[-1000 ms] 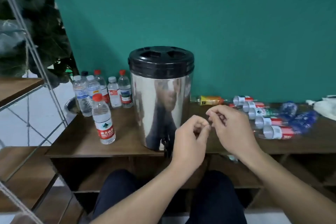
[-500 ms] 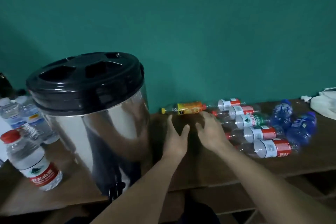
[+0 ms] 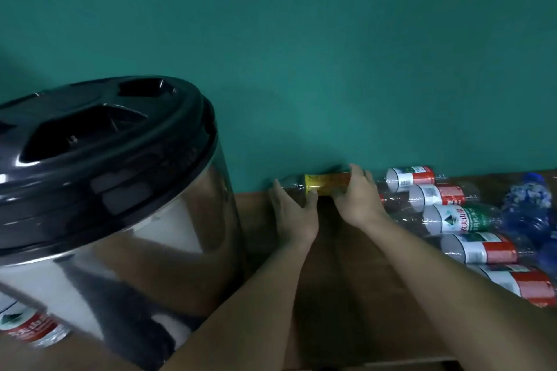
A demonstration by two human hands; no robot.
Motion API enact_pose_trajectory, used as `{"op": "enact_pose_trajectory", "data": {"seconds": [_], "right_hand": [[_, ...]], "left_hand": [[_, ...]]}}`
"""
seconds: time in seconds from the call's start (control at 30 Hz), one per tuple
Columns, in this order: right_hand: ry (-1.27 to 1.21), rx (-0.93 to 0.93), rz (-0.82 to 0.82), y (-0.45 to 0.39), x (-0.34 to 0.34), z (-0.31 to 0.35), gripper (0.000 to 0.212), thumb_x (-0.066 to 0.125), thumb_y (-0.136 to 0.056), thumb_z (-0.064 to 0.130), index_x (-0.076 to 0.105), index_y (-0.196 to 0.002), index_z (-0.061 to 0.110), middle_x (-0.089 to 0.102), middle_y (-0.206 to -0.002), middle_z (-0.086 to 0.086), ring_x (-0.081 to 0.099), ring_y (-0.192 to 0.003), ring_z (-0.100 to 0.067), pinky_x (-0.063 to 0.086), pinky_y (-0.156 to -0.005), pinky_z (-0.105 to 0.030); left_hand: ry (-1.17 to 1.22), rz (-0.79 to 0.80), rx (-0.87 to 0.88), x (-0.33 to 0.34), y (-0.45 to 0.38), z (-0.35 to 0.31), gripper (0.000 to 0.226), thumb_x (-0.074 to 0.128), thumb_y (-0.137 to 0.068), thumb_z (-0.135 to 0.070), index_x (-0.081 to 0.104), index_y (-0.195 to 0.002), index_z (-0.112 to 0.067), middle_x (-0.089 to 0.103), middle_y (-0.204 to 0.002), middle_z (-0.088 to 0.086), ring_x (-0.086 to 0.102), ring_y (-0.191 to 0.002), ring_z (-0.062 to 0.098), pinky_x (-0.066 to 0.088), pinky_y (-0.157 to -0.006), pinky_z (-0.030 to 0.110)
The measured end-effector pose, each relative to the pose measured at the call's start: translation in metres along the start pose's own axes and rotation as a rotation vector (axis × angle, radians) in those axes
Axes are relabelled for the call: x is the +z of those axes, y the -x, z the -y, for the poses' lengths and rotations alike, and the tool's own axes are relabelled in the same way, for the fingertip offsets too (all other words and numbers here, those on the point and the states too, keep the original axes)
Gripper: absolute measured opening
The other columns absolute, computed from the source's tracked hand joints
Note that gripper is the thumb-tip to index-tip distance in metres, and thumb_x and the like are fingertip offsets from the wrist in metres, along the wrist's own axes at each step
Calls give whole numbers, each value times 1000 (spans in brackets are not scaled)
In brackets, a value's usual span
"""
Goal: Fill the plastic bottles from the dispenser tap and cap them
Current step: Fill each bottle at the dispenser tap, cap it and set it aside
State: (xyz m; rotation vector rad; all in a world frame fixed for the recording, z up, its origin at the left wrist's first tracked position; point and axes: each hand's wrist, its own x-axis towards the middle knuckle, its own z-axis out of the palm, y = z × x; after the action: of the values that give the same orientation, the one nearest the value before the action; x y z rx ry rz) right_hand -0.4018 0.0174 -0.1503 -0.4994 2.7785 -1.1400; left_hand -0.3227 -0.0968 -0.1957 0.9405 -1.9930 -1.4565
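Reaching farther than half a second ago, both hands now sit on the yellow-labelled bottle (image 3: 327, 185) lying against the green wall (image 3: 301, 39), where before they hovered short of it; the view has also closed in, so the dispenser (image 3: 114, 214) looms larger at the left. More bottles (image 3: 470, 220) lie on their sides in a row to the right on the wooden counter (image 3: 346, 280), blue ones (image 3: 527, 208) beyond them, and one red-labelled bottle (image 3: 30, 325) shows partly behind the dispenser's lower edge. The left hand (image 3: 294, 211) holds the bottle's clear end, thumb pressed on the label. The right hand (image 3: 358, 199) curls over the other end, hiding it
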Motion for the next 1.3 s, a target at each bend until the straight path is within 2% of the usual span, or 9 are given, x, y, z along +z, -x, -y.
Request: {"op": "enact_pose_trajectory", "data": {"seconds": [0.1,0.23,0.37,0.57,0.67,0.8,0.97,1.13,1.3], "right_hand": [[-29,-11,-23,-2,5,-3,64,76,-101,16,47,-157,10,50,-152,-17,52,-142,-40,44,-114,-39],[-67,2,-67,8,4,-3,73,78,-102,21,43,-164,6,50,-158,-19,49,-149,-39,40,-121,-38],[-142,45,-110,27,-1,1,69,78,-100,23,49,-161,7,53,-154,-17,55,-143,-37,44,-119,-38],[-306,99,-139,93,0,9,62,79,-103,30,54,-158,14,53,-146,-7,58,-134,-29,45,-120,-38],[-373,103,-105,137,1,4,63,75,-106,34,51,-162,18,54,-152,-4,57,-127,-19,44,-111,-31],[-213,25,-80,194,-5,-13,58,70,-105,51,61,-154,20,62,-145,-1,62,-134,-19,49,-116,-37],[-263,-108,-113,239,-26,3,54,67,-107,56,65,-151,25,67,-145,13,64,-130,-2,53,-114,-34],[-248,-239,-12,279,-36,48,56,73,-102,55,60,-153,35,66,-141,22,62,-128,5,52,-106,-24],[-290,-319,0,315,-40,80,32,83,-96,44,75,-127,39,76,-118,23,70,-112,3,61,-98,-30]], "left_hand": [[55,-34,-35,2,-4,0,102,73,-108,-41,6,-180,-15,10,-187,4,13,-172,23,16,-136,36],[160,-114,-47,0,3,-7,96,74,-108,-33,12,-179,-13,14,-185,6,31,-166,30,32,-130,37],[200,-168,6,-7,13,-22,84,75,-107,-25,27,-174,-11,24,-173,6,51,-151,32,40,-114,25],[325,-72,29,-38,44,-38,83,79,-105,-25,25,-169,-27,32,-168,7,52,-146,29,48,-87,9],[383,33,36,-57,68,-38,90,80,-103,-19,20,-167,-39,41,-164,5,53,-145,28,49,-102,33],[290,204,133,-82,106,-32,100,75,-105,-4,14,-170,-49,47,-157,0,61,-139,18,55,-113,45],[193,341,299,-114,172,-9,111,73,-106,-1,1,-175,-49,49,-159,-13,64,-135,1,53,-120,41],[156,387,404,-155,223,-8,96,67,-105,6,19,-173,-43,59,-151,-21,60,-141,1,49,-124,39],[232,350,425,-199,250,-6,92,74,-103,-3,28,-172,-43,57,-157,-17,55,-148,4,48,-126,39]]}}
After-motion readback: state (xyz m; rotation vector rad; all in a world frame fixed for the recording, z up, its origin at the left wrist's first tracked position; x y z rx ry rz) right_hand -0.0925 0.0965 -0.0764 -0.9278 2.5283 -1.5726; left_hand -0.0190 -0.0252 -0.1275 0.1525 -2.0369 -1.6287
